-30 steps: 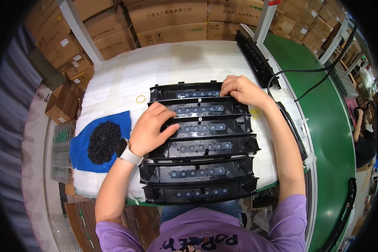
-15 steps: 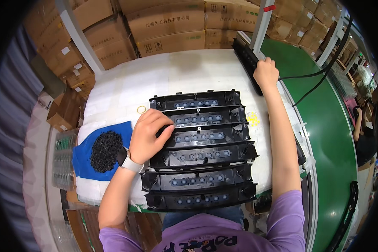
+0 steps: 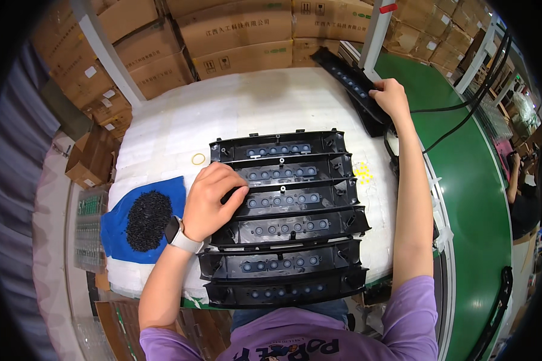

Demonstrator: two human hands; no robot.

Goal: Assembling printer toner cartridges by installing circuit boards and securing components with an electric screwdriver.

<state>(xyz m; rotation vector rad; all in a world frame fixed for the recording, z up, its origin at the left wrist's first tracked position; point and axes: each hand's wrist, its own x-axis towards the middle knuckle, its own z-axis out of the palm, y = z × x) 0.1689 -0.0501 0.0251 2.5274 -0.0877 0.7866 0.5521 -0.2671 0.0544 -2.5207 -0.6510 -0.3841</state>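
Note:
Several long black plastic panels (image 3: 289,228), each with a row of round grey-blue buttons, lie stacked front to back on the white padded table (image 3: 180,120). At their left ends rests my left hand (image 3: 214,195), its fingers curled in; whatever they close on is hidden. At the far right, my right hand (image 3: 391,96) grips the near end of another such black panel (image 3: 346,78), lifted at a slant with its button row facing up. Beneath it, more black plastic (image 3: 373,125) shows at the table's edge.
A blue cloth (image 3: 174,189) bears a heap of small black screw-like pieces (image 3: 149,219). Near it lies a yellow rubber band (image 3: 198,159). Tiny yellow bits (image 3: 363,173) lie right of the panels. Black cables (image 3: 445,109) hang on the right; cardboard boxes (image 3: 235,33) line the back.
My right hand has turned and raised the far-right panel, so its row of buttons now shows and its far end swings left. My left hand stays nearly in place.

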